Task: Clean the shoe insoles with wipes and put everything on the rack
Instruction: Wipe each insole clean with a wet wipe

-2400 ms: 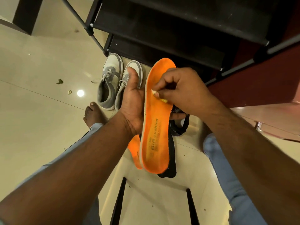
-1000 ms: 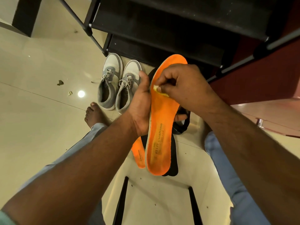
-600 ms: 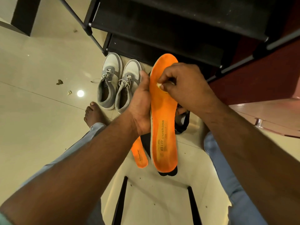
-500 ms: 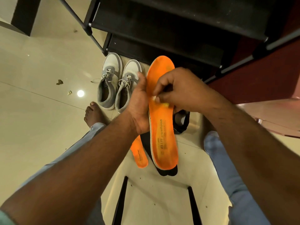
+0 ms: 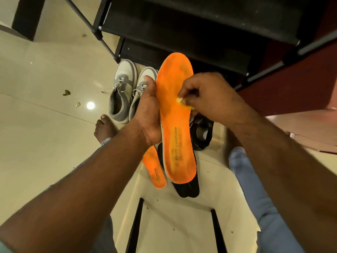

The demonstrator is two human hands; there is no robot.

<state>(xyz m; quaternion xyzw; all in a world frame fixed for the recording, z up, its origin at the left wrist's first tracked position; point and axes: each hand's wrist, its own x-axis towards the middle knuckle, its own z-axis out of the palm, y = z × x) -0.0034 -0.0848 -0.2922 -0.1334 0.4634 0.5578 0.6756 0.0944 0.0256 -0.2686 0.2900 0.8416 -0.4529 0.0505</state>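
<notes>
My left hand [image 5: 148, 115] grips an orange insole [image 5: 176, 125] by its left edge and holds it lengthwise in front of me, toe end away. My right hand [image 5: 209, 99] pinches a small yellowish wipe [image 5: 182, 102] and presses it on the insole's middle. A second orange insole [image 5: 155, 168] lies on the floor below, beside dark insoles [image 5: 186, 190]. The black shoe rack [image 5: 182, 33] stands just beyond.
A pair of grey and white sneakers [image 5: 124, 92] stands on the tiled floor in front of the rack. A black shoe [image 5: 200, 132] lies under my right hand. My bare foot [image 5: 104, 128] rests at the left. Small scraps [image 5: 66, 92] lie on the floor.
My right hand has rubbed the wipe up and down the insole, and now sits a little lower and to the right. The left hand has tilted the insole slightly.
</notes>
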